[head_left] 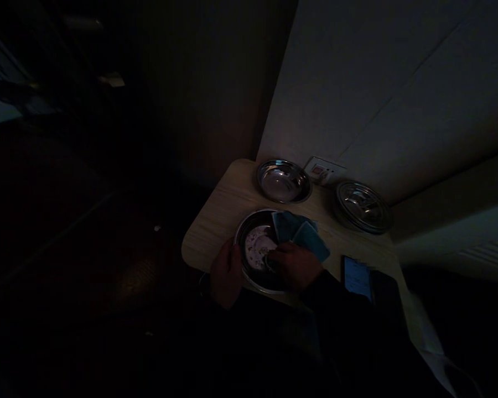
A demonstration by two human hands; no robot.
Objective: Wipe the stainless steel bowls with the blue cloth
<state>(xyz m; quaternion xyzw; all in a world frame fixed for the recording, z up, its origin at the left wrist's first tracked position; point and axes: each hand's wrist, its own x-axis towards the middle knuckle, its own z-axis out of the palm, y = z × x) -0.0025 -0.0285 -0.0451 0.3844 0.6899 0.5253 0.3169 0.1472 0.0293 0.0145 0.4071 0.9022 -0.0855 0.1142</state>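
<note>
"Well, is the pale table (216,221) supporting the steel basin (243,223)?"

"Yes. Over its right rim, blue cloth (311,241) is lying. Inside it, the right hand (297,266) is bending fingers; their hold I cannot tell. At its left rim, the left hand (226,276) is touching, partly curled, grip unclear."

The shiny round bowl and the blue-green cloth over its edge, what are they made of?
The round silver-coloured bowl looks like polished metal, probably steel, because its rim gleams. The folded blue-green cloth looks like soft, dull fabric, because it bends and drapes; it's too dark to tell which kind.
</note>
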